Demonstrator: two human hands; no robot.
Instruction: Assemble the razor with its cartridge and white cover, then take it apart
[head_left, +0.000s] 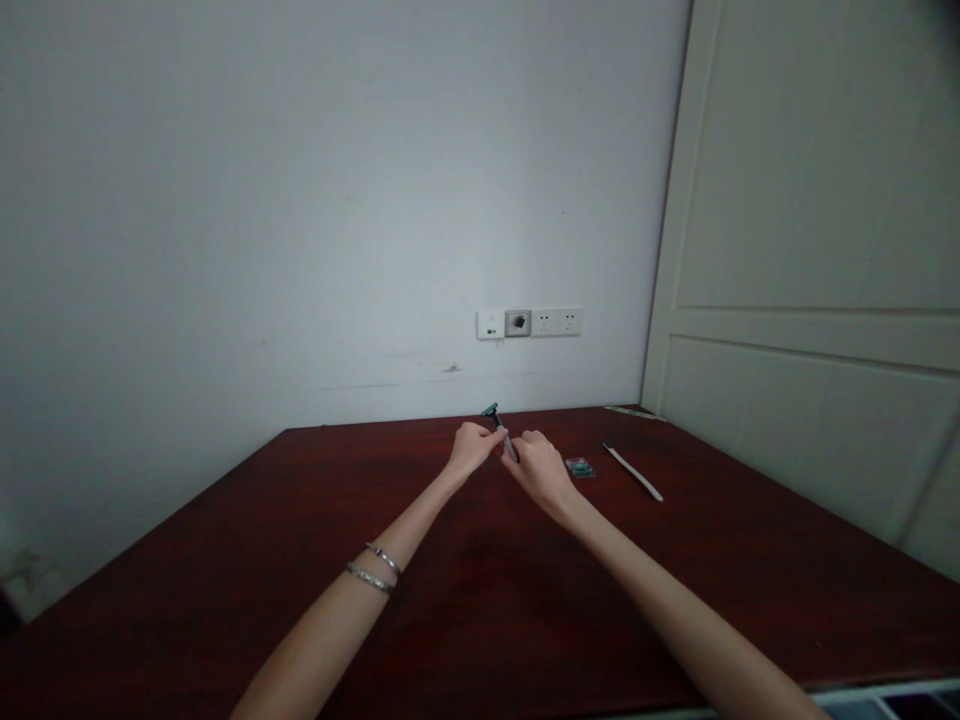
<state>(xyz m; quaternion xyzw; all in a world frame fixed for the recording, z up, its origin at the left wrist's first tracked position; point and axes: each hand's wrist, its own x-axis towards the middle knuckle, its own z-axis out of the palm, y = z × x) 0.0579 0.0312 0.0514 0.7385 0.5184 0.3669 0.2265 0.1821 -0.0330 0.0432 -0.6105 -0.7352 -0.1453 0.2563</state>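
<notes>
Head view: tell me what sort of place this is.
Probably a room in a home: a dark red-brown, wood-like table, a plain white wall with rectangular white sockets, and a tall, pale panelled door or cupboard front.

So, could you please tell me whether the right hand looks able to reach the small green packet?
Probably yes: the packet lies just beside the right hand, nothing visible between them, though that hand is holding the razor.

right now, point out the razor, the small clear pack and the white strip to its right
Razor [509, 447], head view, on its grey handle
Small clear pack [580, 468], head view, on its teal middle
White strip [634, 472], head view, midway along its length
</notes>
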